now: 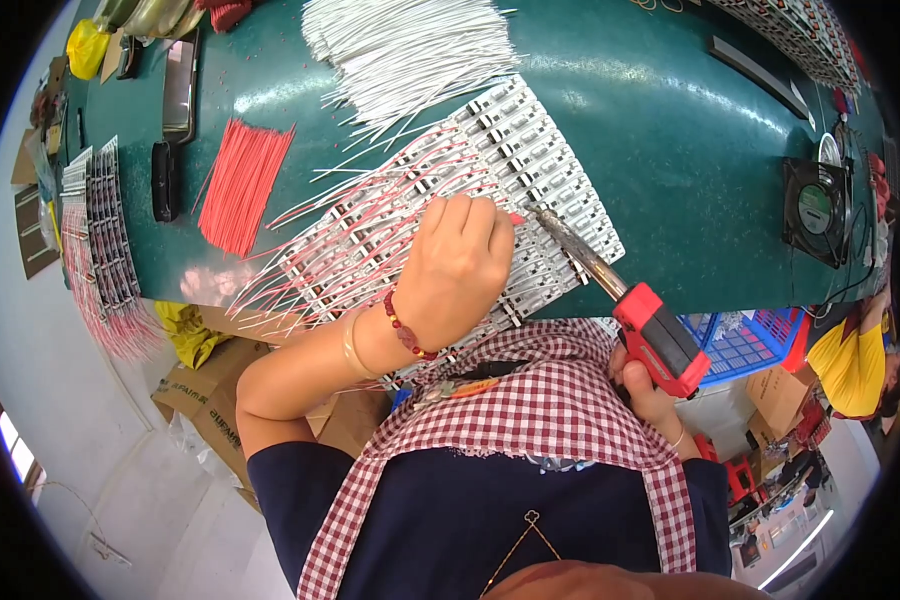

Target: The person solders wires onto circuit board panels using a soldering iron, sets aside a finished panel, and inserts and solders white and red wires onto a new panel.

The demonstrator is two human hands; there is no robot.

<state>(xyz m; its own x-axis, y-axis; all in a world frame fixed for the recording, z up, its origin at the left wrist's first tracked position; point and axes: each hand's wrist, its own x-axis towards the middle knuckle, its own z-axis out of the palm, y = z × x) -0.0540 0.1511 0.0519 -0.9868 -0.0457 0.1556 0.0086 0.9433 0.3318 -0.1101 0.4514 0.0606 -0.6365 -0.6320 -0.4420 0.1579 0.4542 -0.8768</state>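
A panel of small circuit boards [560, 170] lies aslant on the green table, with rows of metal parts and many red and white wires [360, 225] along its left side. My left hand [460, 250] is closed over the panel's middle, fingers pinched; a small red wire end [516, 218] pokes out at the fingertips. In my right hand [650, 390] is a red and black soldering gun [660, 338], gripped by its handle. Its metal tip comes down on the boards just right of my left fingers; whether it touches cannot be made out.
A heap of white wires [410, 55] lies beyond the panel, and a bundle of red wires [242, 185] to its left. Wired panels [100, 235] overhang the table's left end. A small black fan [818, 210] stands at right, above a blue basket [745, 345].
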